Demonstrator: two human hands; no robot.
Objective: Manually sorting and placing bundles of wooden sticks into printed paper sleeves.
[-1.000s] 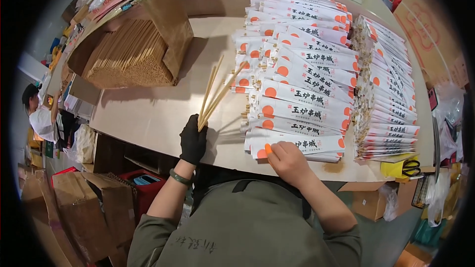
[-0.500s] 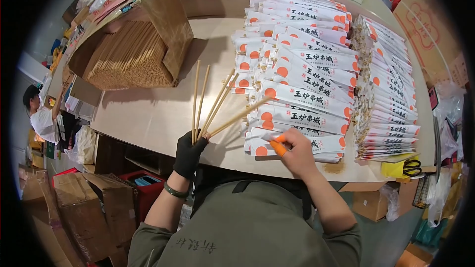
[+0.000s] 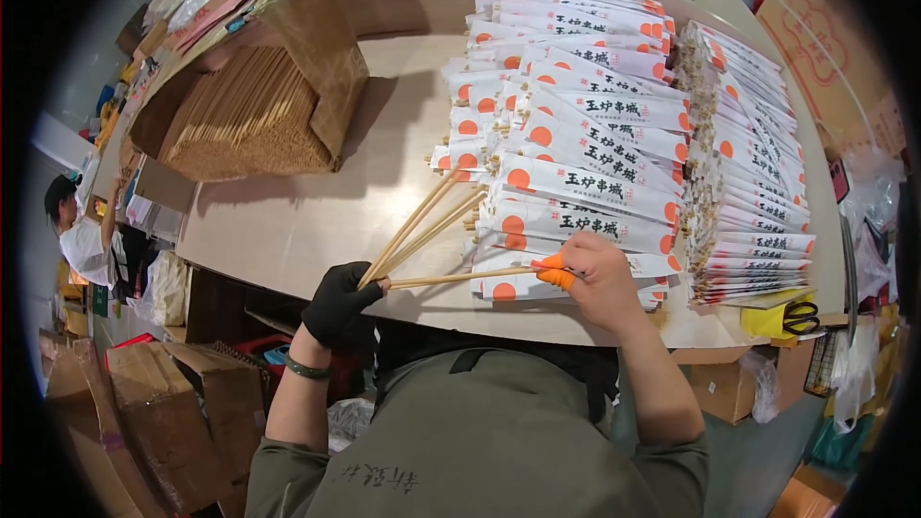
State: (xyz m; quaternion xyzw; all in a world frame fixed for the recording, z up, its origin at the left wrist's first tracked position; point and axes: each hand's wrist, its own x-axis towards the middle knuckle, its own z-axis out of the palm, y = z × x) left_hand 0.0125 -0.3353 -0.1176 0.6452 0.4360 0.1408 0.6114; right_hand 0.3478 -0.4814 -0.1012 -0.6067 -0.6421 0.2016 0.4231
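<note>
The wide pale surface carries, at its far left, an open cardboard box packed with bare wooden sticks, and across its right half rows of white paper sleeves with orange dots, overlapped like shingles, with a tighter stack further right. Yellow-handled scissors lie at the near right edge. The left hand, in a black glove, is closed around the near ends of a fan of chopsticks whose tips point toward the sleeves. The right hand, with orange caps on its fingertips, pinches one stick lying almost level, at the nearest sleeve. The fanned tips could nudge the overlapped rows out of line, and a loose grip could let sticks slide off the near edge; the thin sleeve paper might tear if the stick enters crooked.
</note>
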